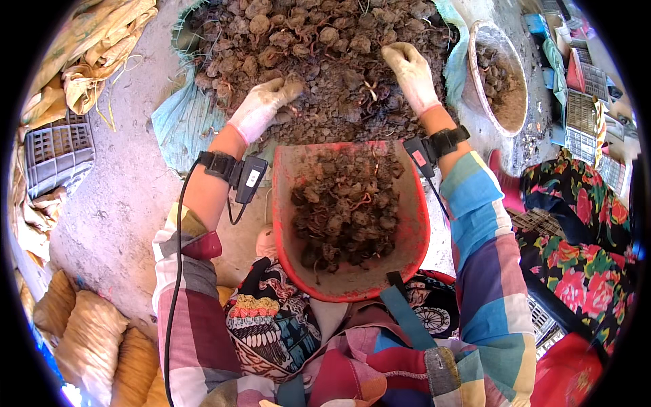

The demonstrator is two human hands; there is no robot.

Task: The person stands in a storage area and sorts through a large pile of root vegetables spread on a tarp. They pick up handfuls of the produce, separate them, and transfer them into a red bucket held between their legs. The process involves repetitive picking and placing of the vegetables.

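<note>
My left hand, in a soiled white work glove, has its fingers on a brown, soil-covered tuber at the near side of a large heap of similar tubers or corms. Gloved the same way, my right hand reaches over the heap's right part, fingertips down among the clumps; whether it grips one is not plain. The heap lies on a teal woven sack. Before my lap a red scoop-like plastic pan holds more tubers with reddish roots and loose soil.
Right of the heap stands a dirty tub with some clumps inside. A person in flowered clothes sits close on my right. Plastic crates stand beyond. On the left are a grey crate, tan sacks and filled sacks.
</note>
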